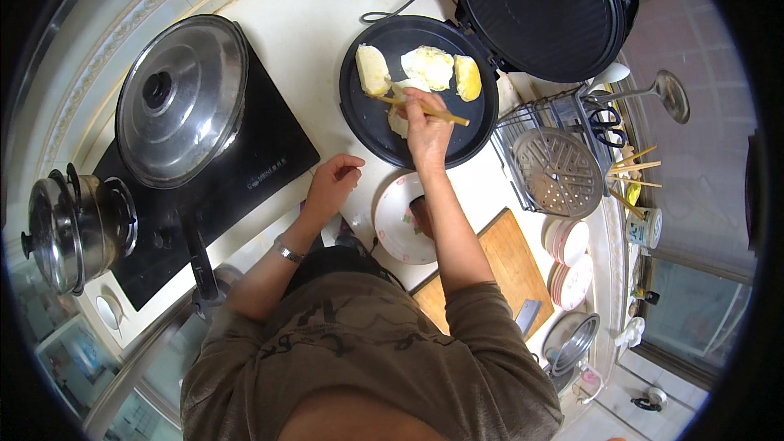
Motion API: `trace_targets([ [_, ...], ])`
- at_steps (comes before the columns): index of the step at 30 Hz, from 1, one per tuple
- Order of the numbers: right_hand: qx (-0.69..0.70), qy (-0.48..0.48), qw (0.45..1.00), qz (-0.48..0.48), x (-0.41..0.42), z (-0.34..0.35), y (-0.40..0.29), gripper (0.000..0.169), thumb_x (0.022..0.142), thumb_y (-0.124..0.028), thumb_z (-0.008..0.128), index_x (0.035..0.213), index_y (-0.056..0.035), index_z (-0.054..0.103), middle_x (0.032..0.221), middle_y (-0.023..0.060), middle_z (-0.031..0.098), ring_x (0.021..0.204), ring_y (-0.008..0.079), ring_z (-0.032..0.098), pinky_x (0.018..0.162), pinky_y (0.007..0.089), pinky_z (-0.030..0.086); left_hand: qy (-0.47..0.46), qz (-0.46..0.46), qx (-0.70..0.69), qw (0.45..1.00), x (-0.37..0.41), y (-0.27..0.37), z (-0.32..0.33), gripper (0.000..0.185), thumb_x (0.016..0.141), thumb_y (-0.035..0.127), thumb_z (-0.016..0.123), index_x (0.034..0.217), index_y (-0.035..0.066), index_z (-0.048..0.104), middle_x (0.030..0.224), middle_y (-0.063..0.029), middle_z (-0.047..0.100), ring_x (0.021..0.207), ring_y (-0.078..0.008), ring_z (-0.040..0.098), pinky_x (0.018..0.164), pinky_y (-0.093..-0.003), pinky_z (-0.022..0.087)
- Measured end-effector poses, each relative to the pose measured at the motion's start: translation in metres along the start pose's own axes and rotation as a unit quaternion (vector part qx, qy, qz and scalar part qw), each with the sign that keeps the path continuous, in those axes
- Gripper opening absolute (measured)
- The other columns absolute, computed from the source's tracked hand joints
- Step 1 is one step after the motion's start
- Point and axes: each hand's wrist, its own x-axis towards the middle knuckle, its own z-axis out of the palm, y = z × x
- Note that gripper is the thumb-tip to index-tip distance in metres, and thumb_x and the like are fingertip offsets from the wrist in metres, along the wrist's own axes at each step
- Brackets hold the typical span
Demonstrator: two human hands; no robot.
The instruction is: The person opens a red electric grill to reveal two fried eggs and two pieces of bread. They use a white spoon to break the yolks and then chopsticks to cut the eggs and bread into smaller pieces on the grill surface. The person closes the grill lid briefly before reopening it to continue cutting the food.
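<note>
My right hand (429, 135) grips a pair of wooden chopsticks (452, 117) over the lower plate of an open electric griddle (361, 116). The chopstick tips are by a pale slice of bread or bun (372, 70) at the left. A fried egg (429, 67) and a yellow-coated slice (468, 78) lie farther back. Another pale piece (399, 124) is partly hidden by my fingers. My left hand (334, 188) hovers near the counter edge, loosely curled and holding nothing. Below the griddle, my right forearm partly covers a flowered white plate (395, 220) with a brown object on it.
The black griddle lid (542, 9) is tilted back. A lidded wok (184, 98) and a steel pot (82, 226) are on the black cooktop (269, 135). To the right are a wire rack (533, 116), a cutting board (508, 257), a blade (528, 316) and stacked bowls (571, 282).
</note>
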Motion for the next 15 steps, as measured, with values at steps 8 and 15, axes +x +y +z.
trace_targets([
  [8, 0.375, 0.113, 0.890, 0.233, 0.031, -0.032, 0.008, 0.016, 0.089, -0.005, 0.049, 0.096, 0.0088, 0.052, 0.087, 0.0215, 0.060, 0.074, 0.0301, 0.066, 0.064, 0.0322, 0.059, 0.000, 0.010, 0.006, 1.000, 0.003, -0.008, -0.004, 0.015, 0.082, 0.003, 0.054, 0.095, 0.001, 0.061, 0.074, 0.0020, 0.055, 0.066, -0.0053, 0.050, 0.061, -0.0192, 0.040],
  [15, 0.379, 0.163, 0.890, 0.193, 0.031, -0.035, 0.011, 0.016, 0.091, -0.007, 0.046, 0.101, 0.0052, 0.049, 0.090, 0.0217, 0.059, 0.075, 0.0283, 0.066, 0.064, 0.0290, 0.059, -0.003, 0.011, -0.003, 1.000, 0.002, -0.009, 0.000, 0.015, 0.081, 0.002, 0.055, 0.095, 0.001, 0.061, 0.074, 0.0016, 0.056, 0.066, -0.0055, 0.050, 0.061, -0.0194, 0.041],
])
